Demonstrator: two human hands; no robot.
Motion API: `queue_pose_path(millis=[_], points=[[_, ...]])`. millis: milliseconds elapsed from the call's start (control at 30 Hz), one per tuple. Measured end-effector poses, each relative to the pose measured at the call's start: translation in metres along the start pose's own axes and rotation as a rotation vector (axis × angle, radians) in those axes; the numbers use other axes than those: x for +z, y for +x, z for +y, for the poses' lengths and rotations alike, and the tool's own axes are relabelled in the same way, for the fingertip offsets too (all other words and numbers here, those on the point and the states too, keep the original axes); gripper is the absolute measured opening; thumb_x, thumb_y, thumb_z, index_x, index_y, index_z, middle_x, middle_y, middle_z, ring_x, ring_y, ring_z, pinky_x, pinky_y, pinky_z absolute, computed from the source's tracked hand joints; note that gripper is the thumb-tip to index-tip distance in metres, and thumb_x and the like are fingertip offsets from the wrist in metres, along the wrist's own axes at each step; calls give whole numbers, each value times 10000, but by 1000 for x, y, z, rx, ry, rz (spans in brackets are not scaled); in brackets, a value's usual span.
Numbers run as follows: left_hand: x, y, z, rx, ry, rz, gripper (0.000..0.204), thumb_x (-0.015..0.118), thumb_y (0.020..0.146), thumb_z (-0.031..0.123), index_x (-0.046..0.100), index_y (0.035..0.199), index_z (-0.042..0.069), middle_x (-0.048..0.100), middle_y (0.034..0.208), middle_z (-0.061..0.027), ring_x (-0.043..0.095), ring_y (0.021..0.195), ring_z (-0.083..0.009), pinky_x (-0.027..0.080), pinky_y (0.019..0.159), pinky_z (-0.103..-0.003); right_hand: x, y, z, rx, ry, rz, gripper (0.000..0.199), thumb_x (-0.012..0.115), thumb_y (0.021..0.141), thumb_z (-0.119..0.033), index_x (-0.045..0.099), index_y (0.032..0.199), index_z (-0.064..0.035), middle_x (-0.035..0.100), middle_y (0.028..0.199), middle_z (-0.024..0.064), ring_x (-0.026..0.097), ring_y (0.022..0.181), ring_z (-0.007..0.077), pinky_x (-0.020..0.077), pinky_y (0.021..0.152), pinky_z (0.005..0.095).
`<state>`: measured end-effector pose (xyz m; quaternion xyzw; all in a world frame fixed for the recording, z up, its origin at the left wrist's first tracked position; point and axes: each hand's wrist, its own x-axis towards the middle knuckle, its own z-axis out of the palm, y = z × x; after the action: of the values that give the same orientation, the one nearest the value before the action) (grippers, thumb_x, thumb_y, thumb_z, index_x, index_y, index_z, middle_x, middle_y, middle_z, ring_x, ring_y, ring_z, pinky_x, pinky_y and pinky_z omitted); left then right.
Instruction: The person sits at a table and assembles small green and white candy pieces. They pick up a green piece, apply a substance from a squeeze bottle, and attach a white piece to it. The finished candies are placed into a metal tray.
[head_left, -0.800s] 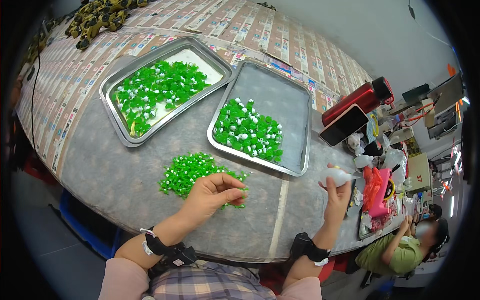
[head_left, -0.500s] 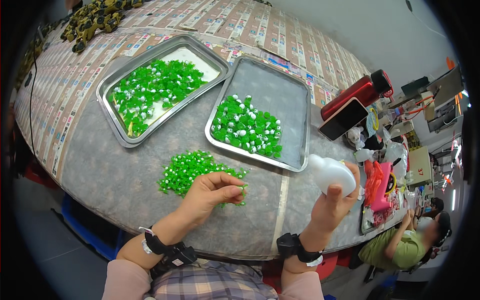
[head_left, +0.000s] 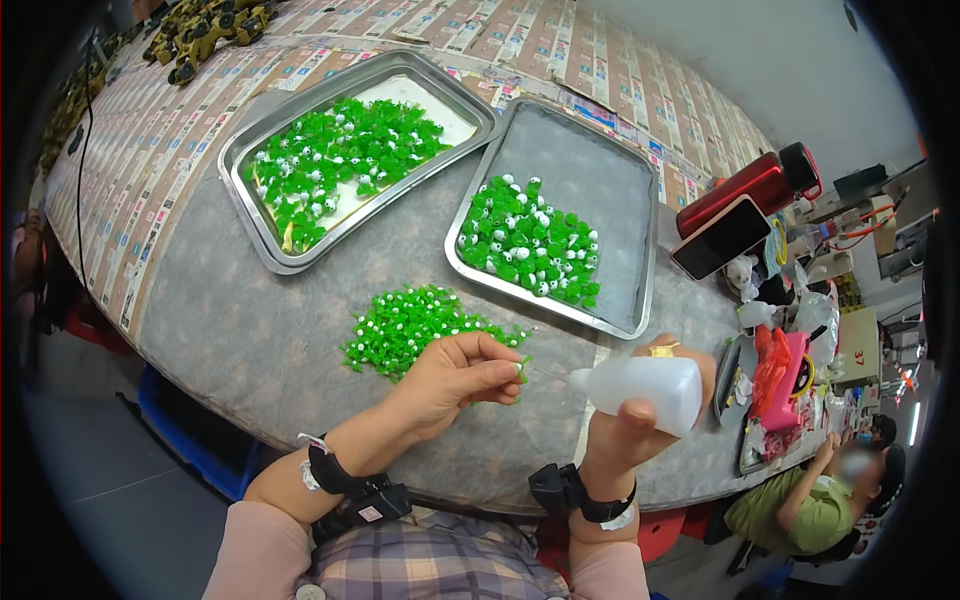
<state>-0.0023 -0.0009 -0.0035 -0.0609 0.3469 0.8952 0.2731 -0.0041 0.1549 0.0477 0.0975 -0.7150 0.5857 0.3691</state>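
We look down and forward from the wearer's head through a wide fisheye lens, near above the left hand and right hand, with the table curving away toward the view's dark rim.

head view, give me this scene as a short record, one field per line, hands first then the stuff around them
left hand: pinches a small green piece
right hand: grips a white bottle, nozzle toward the left hand
pile: small green and white pieces, on the grey table cover
left tray: metal, green and white pieces
right tray: metal, similar pieces, mostly in its near-left part
right side: red flask, phone
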Motion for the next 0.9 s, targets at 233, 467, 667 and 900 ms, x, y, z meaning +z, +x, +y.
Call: queue_pose_path(millis=[233, 467, 667, 900], points=[[1, 1, 0, -10, -8, 0, 78, 567, 768, 86, 526, 804, 30, 575, 720, -58, 568, 654, -127, 483, 609, -256, -2, -2, 5, -51, -6, -101, 582, 716, 575, -441, 463, 899, -29, 452, 776, 53, 447, 665, 179, 369, 625, 337], [1, 0, 1, -10, 0, -4, 85, 569, 769, 97, 529, 805, 30, 577, 719, -58, 566, 651, -125, 483, 607, -251, 1, -2, 6, -96, -70, -145, 565, 717, 583, -417, 466, 903, -25, 455, 775, 54, 452, 670, 176, 373, 636, 339], [0, 0, 1, -23, -3, 1, 94, 573, 768, 114, 535, 802, 35, 583, 728, -62, 566, 642, -126, 482, 604, -252, -2, -1, 5, -1, -19, -28, 565, 685, 606, -449, 461, 904, -25, 447, 770, 44, 441, 658, 158, 371, 676, 341], [0, -1, 2, -28, -15, -1, 98, 575, 768, 117, 538, 803, 34, 586, 726, -65, 566, 643, -127, 480, 601, -251, 9, 1, 4, -43, -154, -5, 572, 574, 658, -547, 379, 793, -27, 370, 736, 35, 412, 641, 134, 363, 601, 258]])
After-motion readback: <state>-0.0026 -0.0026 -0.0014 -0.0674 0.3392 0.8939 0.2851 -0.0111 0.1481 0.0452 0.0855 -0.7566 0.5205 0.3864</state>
